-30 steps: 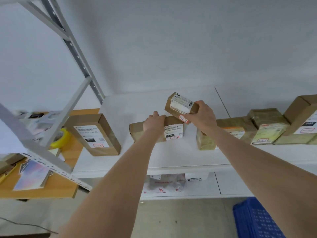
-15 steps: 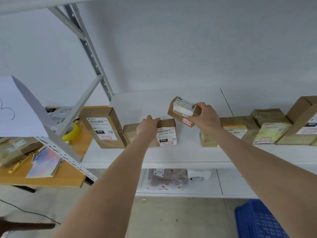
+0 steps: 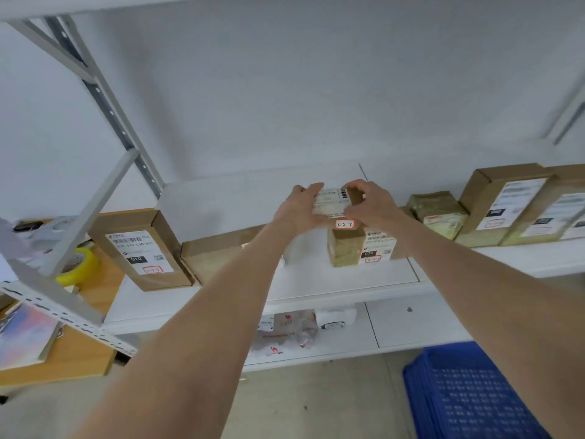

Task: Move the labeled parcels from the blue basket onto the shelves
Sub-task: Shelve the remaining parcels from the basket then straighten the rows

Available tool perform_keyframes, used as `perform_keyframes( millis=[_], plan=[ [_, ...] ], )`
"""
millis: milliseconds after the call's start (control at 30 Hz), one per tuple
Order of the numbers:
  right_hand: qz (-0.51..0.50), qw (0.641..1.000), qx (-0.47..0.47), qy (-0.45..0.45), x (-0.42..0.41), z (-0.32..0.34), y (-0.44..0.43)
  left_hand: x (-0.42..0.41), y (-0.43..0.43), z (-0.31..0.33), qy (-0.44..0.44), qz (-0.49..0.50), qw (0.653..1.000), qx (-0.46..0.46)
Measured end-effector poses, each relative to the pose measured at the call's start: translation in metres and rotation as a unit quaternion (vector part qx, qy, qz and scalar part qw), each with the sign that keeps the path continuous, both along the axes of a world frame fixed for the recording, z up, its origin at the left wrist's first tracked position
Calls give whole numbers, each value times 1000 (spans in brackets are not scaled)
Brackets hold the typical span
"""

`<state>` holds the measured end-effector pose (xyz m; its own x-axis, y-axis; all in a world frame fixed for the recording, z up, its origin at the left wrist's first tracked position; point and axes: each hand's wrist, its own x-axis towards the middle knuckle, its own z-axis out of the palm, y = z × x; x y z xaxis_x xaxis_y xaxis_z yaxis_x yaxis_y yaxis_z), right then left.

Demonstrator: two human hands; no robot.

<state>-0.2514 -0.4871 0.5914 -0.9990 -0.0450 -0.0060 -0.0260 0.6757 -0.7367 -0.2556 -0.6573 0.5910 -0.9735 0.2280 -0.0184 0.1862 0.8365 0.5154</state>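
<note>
A small brown parcel (image 3: 332, 202) with a white label and a red-edged tag is held above the white shelf (image 3: 316, 280). My left hand (image 3: 300, 207) grips its left end and my right hand (image 3: 370, 204) grips its right end. Below and left of it lies a flat brown parcel (image 3: 215, 251), partly hidden by my left forearm. Just under it stands a tape-wrapped parcel (image 3: 357, 248). The blue basket (image 3: 468, 397) sits on the floor at the lower right.
An upright labeled box (image 3: 142, 248) stands at the shelf's left end. More parcels (image 3: 506, 204) line the right side. Soft bags (image 3: 291, 331) lie on the lower shelf. A wooden table (image 3: 79, 353) with yellow tape (image 3: 79, 264) is left, behind the grey uprights (image 3: 104, 99).
My left hand left the flat parcel and joined the right hand on the small parcel. That parcel now sits level between both hands, further right over the tape-wrapped parcel.
</note>
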Motion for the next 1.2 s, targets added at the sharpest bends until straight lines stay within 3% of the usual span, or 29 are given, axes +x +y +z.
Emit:
perform_keyframes(
  millis=[100,200,300,500,667,967,1200],
  plan=[
    [-54,998,8,9,0,-1,38,-3,24,-2,15,74,996,49],
    [-76,992,100,8,-2,-12,65,-5,37,-5,12,103,991,82],
    [8,978,208,-21,-3,-26,66,-6,45,-11,20,116,989,91],
    [127,910,392,-39,-16,-53,53,-9,28,-15,25,141,985,95],
    [133,924,358,-3,-19,-64,21,-11,-18,-21,-6,176,980,90],
    [112,940,322,-11,-17,-66,-37,-12,-61,-36,-52,202,953,218],
    [104,944,314,6,-10,-69,-52,-11,-63,-31,-77,143,974,161]
  ],
)
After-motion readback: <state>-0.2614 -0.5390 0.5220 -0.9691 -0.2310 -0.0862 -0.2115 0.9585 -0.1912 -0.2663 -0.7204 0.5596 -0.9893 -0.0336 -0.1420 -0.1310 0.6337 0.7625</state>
